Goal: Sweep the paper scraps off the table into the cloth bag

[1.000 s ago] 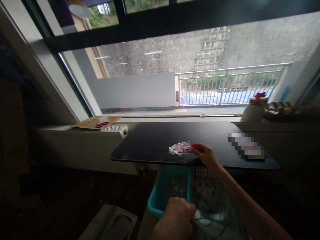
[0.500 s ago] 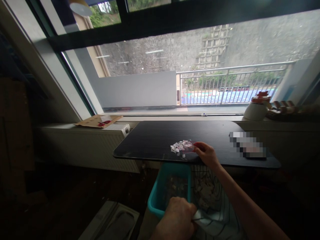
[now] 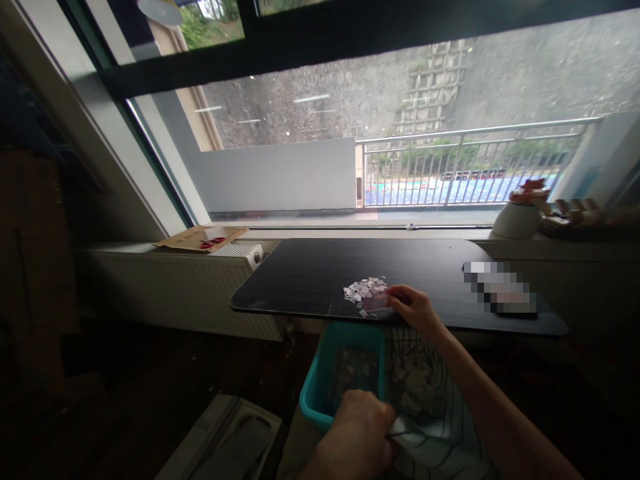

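Note:
My right hand (image 3: 414,308) rests at the near edge of a black table (image 3: 310,273), its fingers pinched on a small pink-white piece beside a little pile of paper scraps (image 3: 365,291). Low in the view, my left hand (image 3: 356,437) is closed round the rim of a pale striped bag or cloth (image 3: 430,427) that holds pale scraps. A teal bin (image 3: 320,390) stands under the table edge, right beside that bag, also with scraps in it.
A white radiator (image 3: 175,293) runs along the wall at left, with cardboard and red scissors (image 3: 206,244) on the sill. A white pot (image 3: 517,220) stands on the sill at right. A blurred flat item (image 3: 500,288) lies on the table's right end. Large window behind.
The right hand has drawn some scraps slightly toward the table's near edge. The view has shifted a little left and down. My left hand has kept its grip.

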### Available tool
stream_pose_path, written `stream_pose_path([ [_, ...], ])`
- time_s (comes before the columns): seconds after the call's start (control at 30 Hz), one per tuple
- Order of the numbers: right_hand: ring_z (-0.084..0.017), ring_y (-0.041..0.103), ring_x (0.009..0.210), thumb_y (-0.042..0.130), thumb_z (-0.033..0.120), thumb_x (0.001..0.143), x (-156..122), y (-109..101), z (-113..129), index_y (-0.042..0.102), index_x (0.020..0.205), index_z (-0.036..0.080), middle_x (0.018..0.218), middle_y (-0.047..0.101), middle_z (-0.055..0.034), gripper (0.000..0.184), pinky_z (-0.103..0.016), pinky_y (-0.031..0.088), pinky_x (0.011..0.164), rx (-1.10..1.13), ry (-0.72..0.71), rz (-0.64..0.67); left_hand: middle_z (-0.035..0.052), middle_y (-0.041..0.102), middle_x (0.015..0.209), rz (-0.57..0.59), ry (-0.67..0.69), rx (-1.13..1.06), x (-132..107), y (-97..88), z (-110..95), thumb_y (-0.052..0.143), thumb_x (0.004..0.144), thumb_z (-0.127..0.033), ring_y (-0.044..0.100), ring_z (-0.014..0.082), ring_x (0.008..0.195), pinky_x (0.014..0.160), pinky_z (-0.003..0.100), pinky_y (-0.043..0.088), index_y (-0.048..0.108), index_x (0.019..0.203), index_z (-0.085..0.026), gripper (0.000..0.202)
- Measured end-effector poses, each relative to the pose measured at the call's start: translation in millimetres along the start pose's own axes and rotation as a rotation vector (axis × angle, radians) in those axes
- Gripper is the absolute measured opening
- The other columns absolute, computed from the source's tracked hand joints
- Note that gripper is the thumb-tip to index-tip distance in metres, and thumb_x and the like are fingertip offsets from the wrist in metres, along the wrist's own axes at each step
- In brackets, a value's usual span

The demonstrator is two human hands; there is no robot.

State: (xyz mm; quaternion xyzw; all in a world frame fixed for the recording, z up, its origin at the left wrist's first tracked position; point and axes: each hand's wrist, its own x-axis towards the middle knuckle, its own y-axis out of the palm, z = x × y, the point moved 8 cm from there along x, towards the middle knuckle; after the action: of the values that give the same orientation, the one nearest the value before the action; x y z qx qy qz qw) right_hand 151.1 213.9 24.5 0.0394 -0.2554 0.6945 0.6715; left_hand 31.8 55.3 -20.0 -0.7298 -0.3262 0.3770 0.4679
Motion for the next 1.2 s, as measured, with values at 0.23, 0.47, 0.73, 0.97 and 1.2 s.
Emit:
stream_pose_path([
  [0.23, -0.020, 0.068, 0.070, 0.063, 0.038, 0.073, 1.0, 2.6, -3.7, 0.070, 0.091, 0.015, 0.077, 0.073, -0.0063, 0.030, -0.031, 0.054, 0.066, 0.034, 0.012, 0.041, 0.0136, 0.070, 0.079, -0.003, 0.000, 0.002, 0.4, 0.8, 0.4, 0.053, 0.070, -0.028, 0.066, 0.0313, 0.076, 0.070, 0.036, 0.051, 0.072, 0.079, -0.015, 0.024],
  [0.47, -0.020, 0.066, 0.070, 0.063, 0.040, 0.072, 4.1, 0.6, -12.0, 0.072, 0.091, 0.017, 0.077, 0.074, -0.0058, 0.031, -0.034, 0.052, 0.068, -0.058, 0.019, -0.037, 0.0123, 0.070, 0.080, 0.019, -0.006, 0.016, 0.2, -2.0, -0.3, 0.053, 0.070, -0.028, 0.066, 0.0292, 0.077, 0.070, 0.034, 0.050, 0.071, 0.082, -0.016, 0.025],
  [0.73, -0.021, 0.066, 0.073, 0.062, 0.041, 0.074, 4.7, 4.8, -10.5, 0.073, 0.094, 0.018, 0.082, 0.074, -0.0060, 0.032, -0.033, 0.052, 0.068, -0.095, 0.005, -0.009, 0.0126, 0.070, 0.082, 0.031, -0.016, 0.025, 0.1, -1.4, -1.4, 0.052, 0.073, -0.031, 0.066, 0.0292, 0.079, 0.069, 0.033, 0.049, 0.072, 0.084, -0.016, 0.027],
  [0.97, -0.020, 0.065, 0.069, 0.064, 0.040, 0.072, 4.2, 9.4, -11.8, 0.074, 0.089, 0.018, 0.079, 0.074, -0.0051, 0.030, -0.031, 0.051, 0.064, -0.086, 0.007, 0.032, 0.0126, 0.070, 0.081, 0.030, -0.022, 0.034, 0.1, -0.1, -0.1, 0.053, 0.072, -0.029, 0.066, 0.0294, 0.078, 0.069, 0.033, 0.049, 0.072, 0.084, -0.016, 0.026],
  [1.2, -0.022, 0.069, 0.070, 0.066, 0.041, 0.069, -1.2, 16.0, -1.5, 0.074, 0.084, 0.016, 0.074, 0.074, -0.0056, 0.030, -0.033, 0.055, 0.066, 0.073, 0.040, 0.162, 0.0130, 0.070, 0.082, 0.050, -0.043, 0.029, -1.2, -2.1, -0.8, 0.052, 0.073, -0.030, 0.065, 0.0297, 0.080, 0.071, 0.033, 0.049, 0.072, 0.084, -0.016, 0.027],
])
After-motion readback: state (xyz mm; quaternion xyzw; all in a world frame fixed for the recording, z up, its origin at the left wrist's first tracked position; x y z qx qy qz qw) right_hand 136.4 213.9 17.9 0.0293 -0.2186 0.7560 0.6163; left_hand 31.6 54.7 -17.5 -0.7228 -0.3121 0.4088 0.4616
